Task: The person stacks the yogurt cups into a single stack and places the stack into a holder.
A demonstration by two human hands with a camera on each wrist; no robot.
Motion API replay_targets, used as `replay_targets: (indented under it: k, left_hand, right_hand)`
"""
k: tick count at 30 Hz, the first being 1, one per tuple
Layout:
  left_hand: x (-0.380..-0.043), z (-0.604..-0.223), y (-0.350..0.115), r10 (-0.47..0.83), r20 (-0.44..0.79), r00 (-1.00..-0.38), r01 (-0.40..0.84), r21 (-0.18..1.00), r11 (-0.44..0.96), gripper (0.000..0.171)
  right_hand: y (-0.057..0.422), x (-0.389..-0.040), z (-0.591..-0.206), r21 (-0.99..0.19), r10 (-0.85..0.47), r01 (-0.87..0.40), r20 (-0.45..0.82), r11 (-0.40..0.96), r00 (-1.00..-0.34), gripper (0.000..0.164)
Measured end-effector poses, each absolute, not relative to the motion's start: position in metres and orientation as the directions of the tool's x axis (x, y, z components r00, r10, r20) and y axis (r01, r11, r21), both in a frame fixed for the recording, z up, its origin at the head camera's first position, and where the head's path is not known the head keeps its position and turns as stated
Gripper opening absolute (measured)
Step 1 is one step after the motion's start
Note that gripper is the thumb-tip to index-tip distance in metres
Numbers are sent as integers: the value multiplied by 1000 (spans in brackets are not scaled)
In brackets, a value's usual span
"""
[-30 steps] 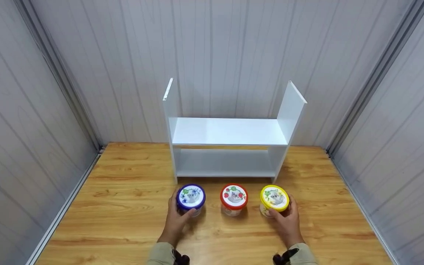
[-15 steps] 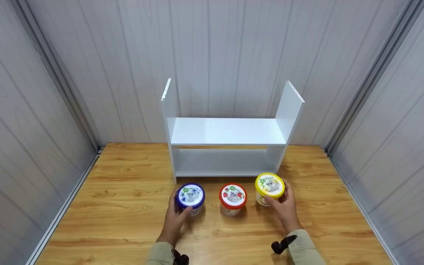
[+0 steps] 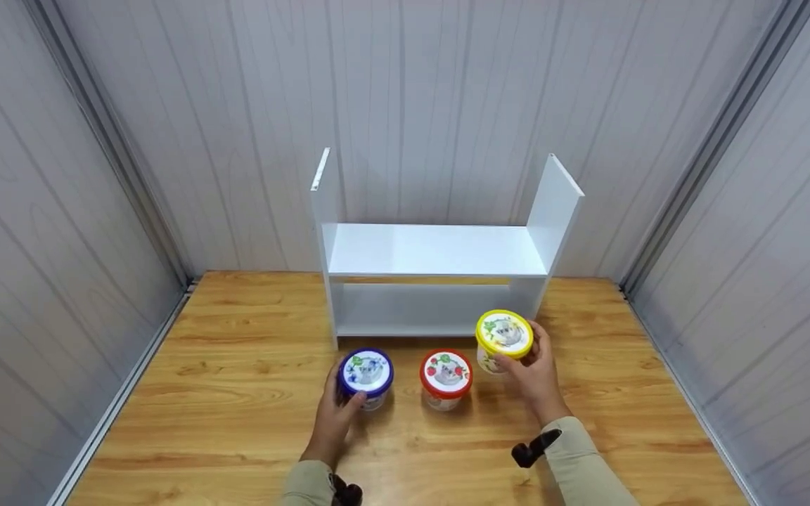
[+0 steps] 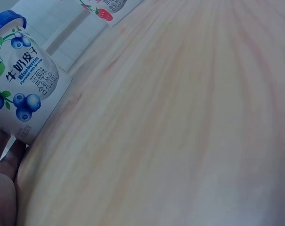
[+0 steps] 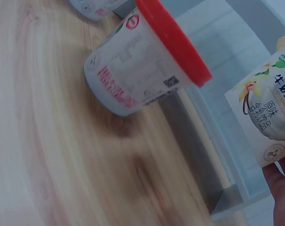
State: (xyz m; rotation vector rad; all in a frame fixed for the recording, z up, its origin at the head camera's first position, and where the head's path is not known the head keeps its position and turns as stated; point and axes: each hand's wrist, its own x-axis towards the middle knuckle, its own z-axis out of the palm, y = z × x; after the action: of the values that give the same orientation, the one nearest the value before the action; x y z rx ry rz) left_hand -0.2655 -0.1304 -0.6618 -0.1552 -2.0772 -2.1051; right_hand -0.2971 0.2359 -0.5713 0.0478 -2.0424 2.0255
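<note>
Three lidded yogurt tubs, contents unseen: left hand gripped blueberry tub; right hand gripped lifted yellow-lidded tub; strawberry tub stood between.

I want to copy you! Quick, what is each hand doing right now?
Left hand: grips the blue-lidded white plastic yogurt cup standing on the wooden table.
Right hand: holds the yellow-lidded white plastic yogurt cup, lifted.

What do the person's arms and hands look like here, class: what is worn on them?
Both hands, the left hand and the right hand, are bare, without gloves. Each forearm wears a khaki sleeve, and a small black device sits at each wrist.
</note>
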Motion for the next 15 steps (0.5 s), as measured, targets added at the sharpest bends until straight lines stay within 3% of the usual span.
replay_targets:
  k: [15]
  left_hand:
    - [-265, -662, -130, -51, 241, -969, 242, 970, -32, 78]
  right_hand:
    - [191, -305, -547, -966, 69, -258, 258, 9, -964, 90]
